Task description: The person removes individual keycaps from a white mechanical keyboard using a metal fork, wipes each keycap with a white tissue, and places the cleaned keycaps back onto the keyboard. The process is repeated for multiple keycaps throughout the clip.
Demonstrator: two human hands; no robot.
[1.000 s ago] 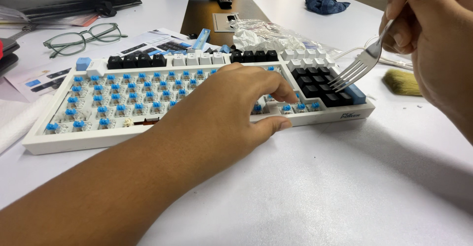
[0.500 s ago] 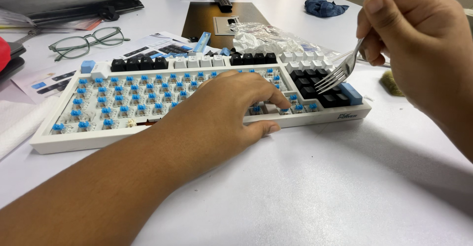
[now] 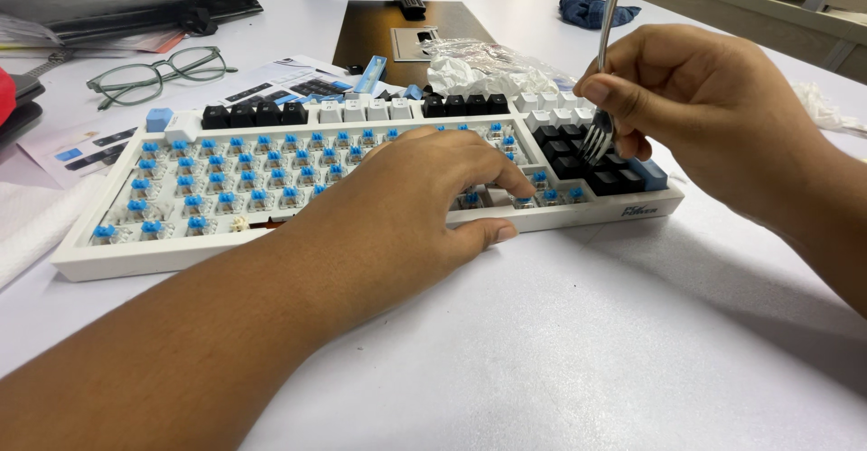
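A white table (image 3: 578, 352) carries a long white mechanical keyboard (image 3: 361, 185) lying across its middle, most of its keycaps gone so that rows of blue switches show, with black keycaps still seated in the block at its right end (image 3: 587, 158). Over the last second the right hand (image 3: 713, 112) has swung in from the table's right edge and turned the silver metal fork (image 3: 603, 72) from a shallow slant to nearly upright, so the tines now point straight down into the black keycaps instead of hovering beside them; the work seems to have passed from approach to contact with a cap. The right hand grasps the fork low on its handle, thumb and bent fingers pinched close above the tines, wrist raised. The left hand (image 3: 424, 189) has barely moved: it lies palm-down on the keyboard's near right part, forearm stretched across the table's near edge, fingertips pressing among the blue switches, thumb against the front rim, holding nothing. Green-framed glasses (image 3: 153, 70) rest near the far left corner.
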